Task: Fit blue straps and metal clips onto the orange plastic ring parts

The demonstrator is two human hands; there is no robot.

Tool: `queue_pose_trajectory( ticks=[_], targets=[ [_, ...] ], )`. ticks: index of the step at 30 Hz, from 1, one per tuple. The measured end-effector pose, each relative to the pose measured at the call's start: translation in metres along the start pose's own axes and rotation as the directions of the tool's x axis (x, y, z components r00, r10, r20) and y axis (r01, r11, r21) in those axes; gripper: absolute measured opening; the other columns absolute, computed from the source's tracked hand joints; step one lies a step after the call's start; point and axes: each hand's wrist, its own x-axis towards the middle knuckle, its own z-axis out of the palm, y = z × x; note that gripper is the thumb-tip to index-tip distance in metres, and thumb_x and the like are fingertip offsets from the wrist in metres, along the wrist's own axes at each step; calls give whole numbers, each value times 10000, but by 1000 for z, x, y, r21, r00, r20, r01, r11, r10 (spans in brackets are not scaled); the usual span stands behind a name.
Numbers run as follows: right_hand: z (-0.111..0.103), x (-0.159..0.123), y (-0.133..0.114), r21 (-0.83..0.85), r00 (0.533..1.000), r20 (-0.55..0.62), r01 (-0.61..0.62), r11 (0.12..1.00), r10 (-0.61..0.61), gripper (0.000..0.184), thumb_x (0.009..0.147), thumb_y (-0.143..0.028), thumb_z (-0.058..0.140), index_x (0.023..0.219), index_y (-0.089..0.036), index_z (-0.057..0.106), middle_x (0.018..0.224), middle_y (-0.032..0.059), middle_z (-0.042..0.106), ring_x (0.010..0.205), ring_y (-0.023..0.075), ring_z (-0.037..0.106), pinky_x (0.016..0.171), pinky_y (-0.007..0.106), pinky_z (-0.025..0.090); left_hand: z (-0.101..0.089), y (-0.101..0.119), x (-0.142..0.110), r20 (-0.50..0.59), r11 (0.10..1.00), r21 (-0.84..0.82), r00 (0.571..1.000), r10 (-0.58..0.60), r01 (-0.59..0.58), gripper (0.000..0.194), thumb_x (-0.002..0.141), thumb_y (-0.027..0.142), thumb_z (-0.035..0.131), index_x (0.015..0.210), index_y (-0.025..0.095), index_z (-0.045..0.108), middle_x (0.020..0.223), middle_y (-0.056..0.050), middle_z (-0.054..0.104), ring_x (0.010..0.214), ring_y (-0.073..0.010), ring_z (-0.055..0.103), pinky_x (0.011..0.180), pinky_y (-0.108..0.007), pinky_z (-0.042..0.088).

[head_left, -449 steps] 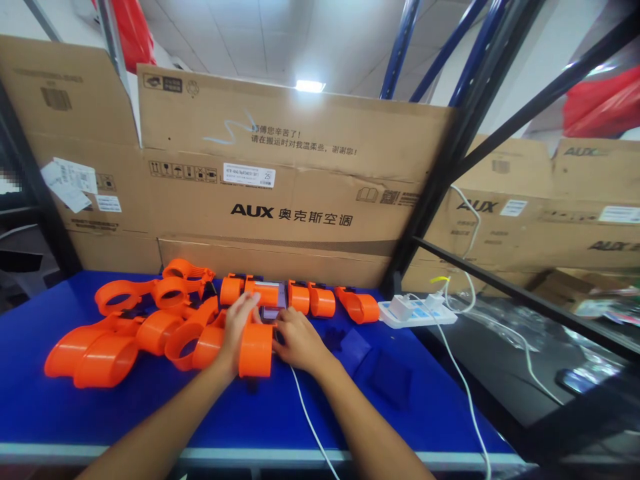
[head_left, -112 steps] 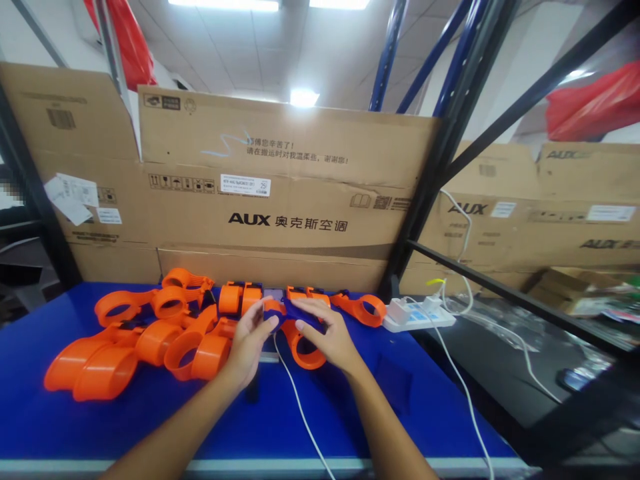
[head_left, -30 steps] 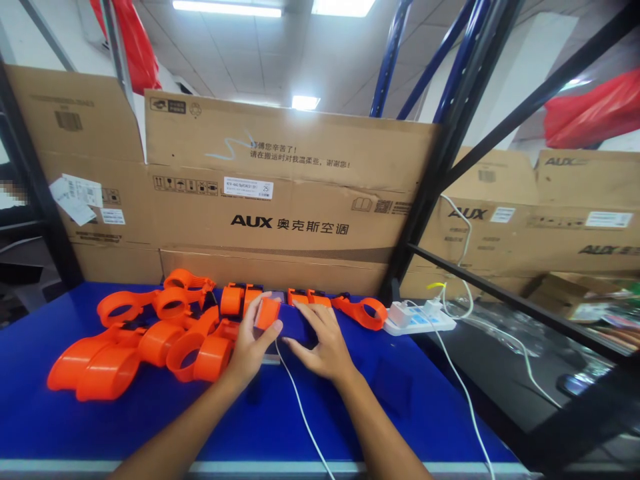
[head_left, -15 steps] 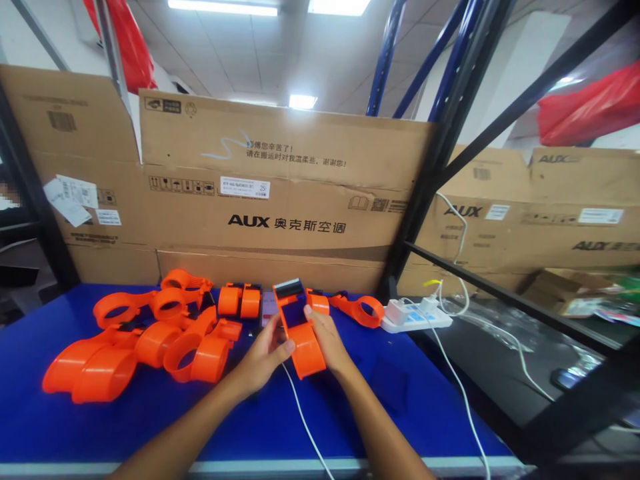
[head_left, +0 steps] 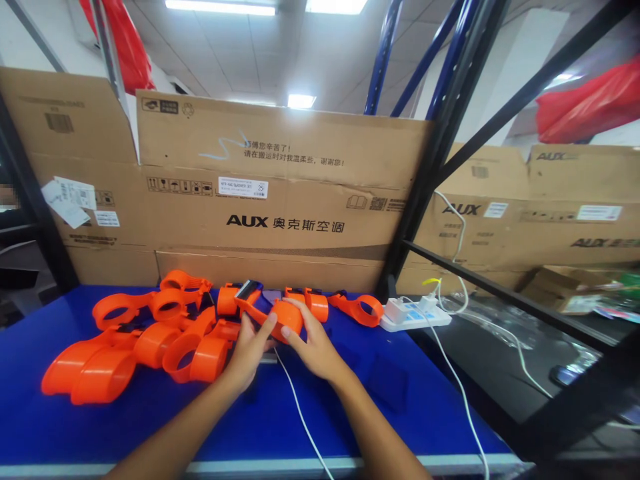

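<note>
An orange tape dispenser with a dark roller end is held above the blue table, tilted with that end up and to the left. My left hand is closed on its handle side, the thumb lying along it. Around the round hub on the right my right hand is wrapped, thumb in front. Behind my hands stand more orange dispensers, and a phone-like flat thing is partly hidden. To the left lies a group of several orange tape dispensers.
A white power strip with plugs sits at the table's right edge. A white cable runs to the front edge of the blue table. Cardboard walls the back, and a black rack post rises on the right.
The dispenser has turned from near upright to slanting left, and both hands have shifted slightly left with it. My right hand now grips around its round hub.
</note>
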Motion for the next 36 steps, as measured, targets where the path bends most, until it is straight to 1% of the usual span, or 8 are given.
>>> queue_pose_trajectory(
  ticks=[5, 9, 11, 14, 18, 23, 30, 36],
  targets=[
    [-2, 2, 7, 93, 987, -151, -32, 995, 45, 373, 939, -489, 614, 1176, -202, 645, 1136, 70, 714, 1037, 250, 654, 965, 384, 499, -2, -4, 0, 71, 998, 44, 996, -47, 44, 689, 836, 569, 710, 1409, 297, 442, 1249, -125, 666, 909, -237, 728, 719, -361, 611],
    [-15, 6, 22, 240, 924, -372, 5, 971, 87, 388, 926, -558, 569, 974, -190, 681, 951, 53, 726, 881, 231, 665, 835, 342, 532, -2, 0, -10, 324, 929, 343, 946, 21, -139, 540, 916, 622, 544, 1284, 228, 556, 1129, -124, 692, 901, -248, 702, 714, -368, 588],
    [-24, 8, 25, 290, 884, -455, 34, 957, 106, 406, 910, -584, 562, 923, -195, 678, 898, 47, 726, 832, 229, 672, 779, 333, 542, -1, 5, -19, 499, 769, 539, 866, 36, -343, 470, 903, 595, 580, 1180, 219, 639, 1114, -115, 702, 988, -263, 673, 832, -404, 563],
    [-45, 8, 21, 293, 853, -508, 43, 955, 118, 419, 904, -593, 558, 972, -197, 677, 890, 53, 736, 812, 236, 691, 751, 344, 558, 3, 12, -33, 739, 465, 613, 672, -50, -639, 556, 818, 573, 706, 1286, 280, 637, 1316, -98, 657, 1218, -318, 583, 1058, -517, 439],
    [-84, -7, 6, 75, 814, -574, -51, 996, 85, 463, 885, -618, 582, 1003, -184, 695, 857, 61, 747, 745, 230, 691, 704, 334, 555, 9, 8, -42, 830, 330, 556, 527, -182, -763, 709, 840, 636, 643, 1466, 337, 500, 1526, -62, 516, 1412, -347, 432, 1161, -586, 294],
    [-129, -43, -8, -438, 764, -643, -429, 790, 59, 549, 873, -673, 538, 1000, -178, 738, 881, 110, 767, 844, 296, 693, 810, 393, 513, 8, -2, -41, 834, 365, 550, 516, -194, -751, 620, 831, 652, 646, 1350, 312, 627, 1371, -77, 657, 1267, -328, 585, 1109, -527, 372],
    [-146, -62, 2, -635, 786, -549, -614, 468, 286, 654, 892, -701, 423, 1115, -171, 735, 929, 177, 773, 911, 390, 722, 745, 419, 504, 4, -8, -42, 834, 300, 550, 533, -144, -780, 456, 860, 539, 665, 1248, 299, 662, 1232, -77, 694, 1144, -317, 634, 1079, -560, 384],
    [-127, -66, 17, -653, 829, -454, -559, 511, 327, 618, 919, -664, 444, 1153, -156, 708, 955, 185, 770, 882, 367, 734, 719, 392, 508, 4, -8, -38, 855, 317, 514, 505, -116, -797, 367, 872, 424, 673, 1203, 264, 670, 1135, -87, 689, 1054, -274, 637, 980, -439, 467]
  ],
)
